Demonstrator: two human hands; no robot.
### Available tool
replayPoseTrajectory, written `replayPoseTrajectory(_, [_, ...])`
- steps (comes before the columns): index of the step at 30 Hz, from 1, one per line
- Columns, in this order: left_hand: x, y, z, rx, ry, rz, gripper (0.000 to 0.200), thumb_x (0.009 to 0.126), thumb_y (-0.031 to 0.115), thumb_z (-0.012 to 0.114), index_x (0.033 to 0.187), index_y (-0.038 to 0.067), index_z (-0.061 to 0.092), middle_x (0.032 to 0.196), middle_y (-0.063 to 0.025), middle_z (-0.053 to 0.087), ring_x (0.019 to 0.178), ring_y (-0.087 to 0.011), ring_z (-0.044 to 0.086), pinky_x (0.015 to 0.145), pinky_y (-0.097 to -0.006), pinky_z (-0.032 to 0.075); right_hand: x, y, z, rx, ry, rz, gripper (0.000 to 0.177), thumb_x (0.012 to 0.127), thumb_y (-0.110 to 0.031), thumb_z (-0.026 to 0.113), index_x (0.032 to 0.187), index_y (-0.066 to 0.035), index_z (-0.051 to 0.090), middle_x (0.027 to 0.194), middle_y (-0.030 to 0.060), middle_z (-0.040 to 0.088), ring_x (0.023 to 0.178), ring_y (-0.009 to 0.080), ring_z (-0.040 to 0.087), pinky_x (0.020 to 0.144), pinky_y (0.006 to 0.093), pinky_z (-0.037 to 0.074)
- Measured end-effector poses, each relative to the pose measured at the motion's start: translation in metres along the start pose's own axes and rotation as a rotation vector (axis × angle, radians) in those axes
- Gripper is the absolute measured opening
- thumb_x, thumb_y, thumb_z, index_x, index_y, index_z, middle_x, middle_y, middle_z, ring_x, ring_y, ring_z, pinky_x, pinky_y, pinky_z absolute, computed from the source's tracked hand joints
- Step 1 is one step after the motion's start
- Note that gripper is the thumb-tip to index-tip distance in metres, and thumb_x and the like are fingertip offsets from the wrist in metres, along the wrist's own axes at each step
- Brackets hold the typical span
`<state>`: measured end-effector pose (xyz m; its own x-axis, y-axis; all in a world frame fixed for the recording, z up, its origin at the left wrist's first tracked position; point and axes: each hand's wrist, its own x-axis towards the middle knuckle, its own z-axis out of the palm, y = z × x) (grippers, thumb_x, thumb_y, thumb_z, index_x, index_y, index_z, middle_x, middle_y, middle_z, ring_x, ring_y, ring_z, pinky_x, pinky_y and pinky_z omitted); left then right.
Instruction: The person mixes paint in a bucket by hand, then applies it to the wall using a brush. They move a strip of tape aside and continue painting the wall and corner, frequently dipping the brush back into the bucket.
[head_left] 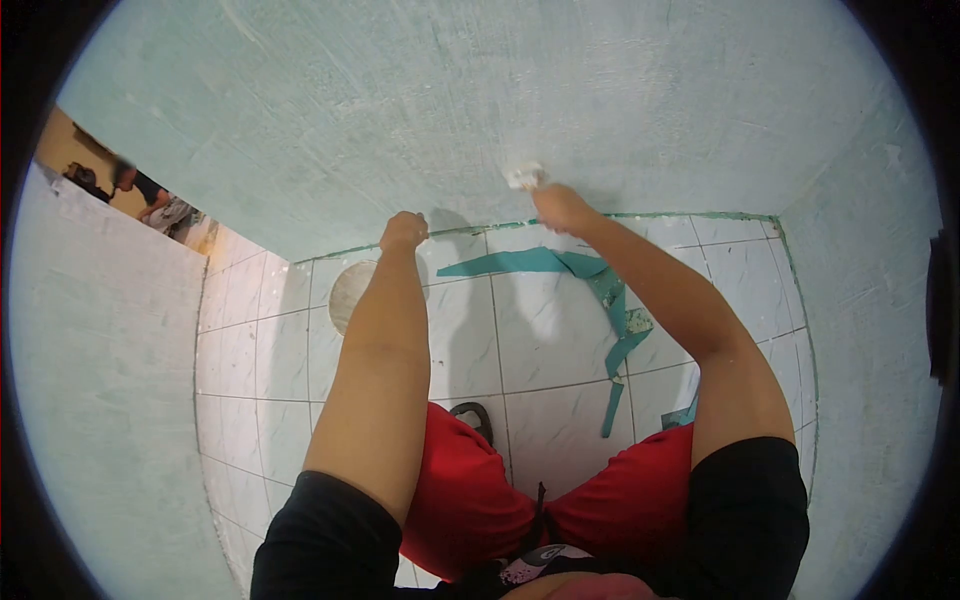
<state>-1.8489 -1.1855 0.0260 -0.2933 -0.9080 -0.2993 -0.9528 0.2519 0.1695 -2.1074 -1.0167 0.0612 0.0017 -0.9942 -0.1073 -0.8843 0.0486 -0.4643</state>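
Apparently at a coating or smoothing step, judging by the white-headed brush (526, 176) held up at the lower part of the wall (400, 110), just above the floor. Gripped in the closed fingers of the right hand (565, 210); too blurred to tell bristles from cloth. Calls next, as a judgement, for light, even pressure and a steady wrist near the greenish edge line (650, 215). Curled fingers on the left hand (404, 229), near the wall's base; cannot tell whether holding anything. Just beside and partly behind the left forearm, a round whitish container (345, 290), possibly only a lid. Pale blue-green, streaky and matt across the wall, with chalky swirls. Glossy and faintly veined on the white floor tiles (545, 345), squared off by dark joints. Lying across them, jagged, bent teal strips (515, 263), thin and tapering. Beyond the opening at left, another person (155, 195), low down.
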Motion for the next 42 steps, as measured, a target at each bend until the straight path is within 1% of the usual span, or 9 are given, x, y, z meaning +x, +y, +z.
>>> replayPoseTrajectory(4, [0.054,-0.025,0.034,0.358,-0.183,0.188,0.025,0.080,0.021,0.054,0.092,0.003,0.069,0.108,-0.0194,0.062,0.105,-0.0340,0.057,0.089,-0.0409,0.045,-0.003,-0.056,-0.057,0.683,0.271,0.359,0.025,0.089,-0.021,0.050,0.076,-0.002,0.060,0.058,0.0064,0.054,0.046,0.0171,0.050,0.044,0.0308,0.041])
replayPoseTrajectory(9, [0.034,-0.012,0.028,0.102,-0.145,0.068,0.023,0.078,0.021,0.060,0.090,0.004,0.069,0.105,-0.0197,0.063,0.100,-0.0325,0.059,0.084,-0.0399,0.047,-0.029,-0.092,-0.114,0.478,0.762,-0.077,0.040,0.094,-0.036,0.044,0.085,-0.001,0.060,0.063,0.0057,0.056,0.057,0.0143,0.051,0.056,0.0299,0.041])
replayPoseTrajectory(15, [0.021,0.006,0.022,-0.053,-0.262,0.057,0.018,0.077,0.016,0.062,0.087,0.003,0.069,0.086,-0.0131,0.067,0.067,-0.0226,0.064,0.061,-0.0350,0.051,0.023,-0.038,-0.082,0.379,0.785,-0.003,0.038,0.094,-0.036,0.041,0.089,-0.002,0.057,0.070,0.0157,0.060,0.064,0.0281,0.058,0.062,0.0384,0.045])
replayPoseTrajectory(17, [0.019,0.011,0.019,0.045,-0.239,0.113,0.015,0.081,0.010,0.059,0.090,0.003,0.068,0.083,-0.0104,0.067,0.058,-0.0193,0.062,0.051,-0.0311,0.050,0.030,-0.013,-0.030,0.180,0.675,0.213,0.039,0.094,-0.035,0.039,0.089,-0.002,0.058,0.080,0.0230,0.062,0.076,0.0393,0.061,0.072,0.0471,0.046])
replayPoseTrajectory(21, [0.018,0.014,0.016,-0.131,-0.230,0.003,0.021,0.083,0.016,0.053,0.091,0.002,0.066,0.084,-0.0098,0.067,0.059,-0.0201,0.062,0.052,-0.0339,0.049,-0.005,0.021,0.047,0.109,0.270,0.362,0.034,0.090,-0.031,0.043,0.094,-0.005,0.063,0.093,0.0211,0.064,0.087,0.0382,0.061,0.076,0.0474,0.048])
replayPoseTrajectory(27, [-0.002,0.018,-0.001,-0.170,-0.242,-0.041,0.030,0.083,0.023,0.046,0.096,0.003,0.064,0.083,-0.0096,0.067,0.061,-0.0220,0.063,0.054,-0.0397,0.048,0.010,0.085,0.106,0.062,-0.140,0.380,0.025,0.082,-0.020,0.050,0.086,-0.002,0.067,0.075,0.0159,0.066,0.067,0.0261,0.066,0.062,0.0391,0.051])
replayPoseTrajectory(30, [-0.006,0.019,-0.001,-0.237,-0.223,-0.080,0.023,0.075,0.017,0.052,0.081,-0.002,0.063,0.078,-0.0131,0.066,0.062,-0.0249,0.060,0.055,-0.0369,0.048,0.024,0.076,0.085,-0.201,-0.297,0.094,0.019,0.077,-0.017,0.055,0.072,-0.003,0.067,0.063,0.0143,0.064,0.055,0.0239,0.063,0.055,0.0366,0.050])
replayPoseTrajectory(34, [0.011,0.014,0.010,-0.201,-0.265,-0.025,0.022,0.074,0.017,0.053,0.081,0.000,0.064,0.078,-0.0131,0.066,0.064,-0.0240,0.062,0.058,-0.0384,0.048,0.044,0.033,0.034,0.240,-0.046,0.092,0.010,0.067,-0.012,0.063,0.060,-0.005,0.063,0.059,0.0112,0.062,0.059,0.0225,0.063,0.054,0.0370,0.050])
replayPoseTrajectory(42, [0.019,0.018,0.028,-0.125,-0.176,0.013,0.019,0.071,0.014,0.051,0.077,0.002,0.065,0.075,-0.0112,0.066,0.073,-0.0235,0.063,0.066,-0.0417,0.046,-0.015,-0.103,-0.116,0.555,0.510,-0.140,0.038,0.094,-0.034,0.043,0.078,-0.002,0.056,0.054,0.0053,0.053,0.046,0.0153,0.054,0.046,0.0286,0.042])
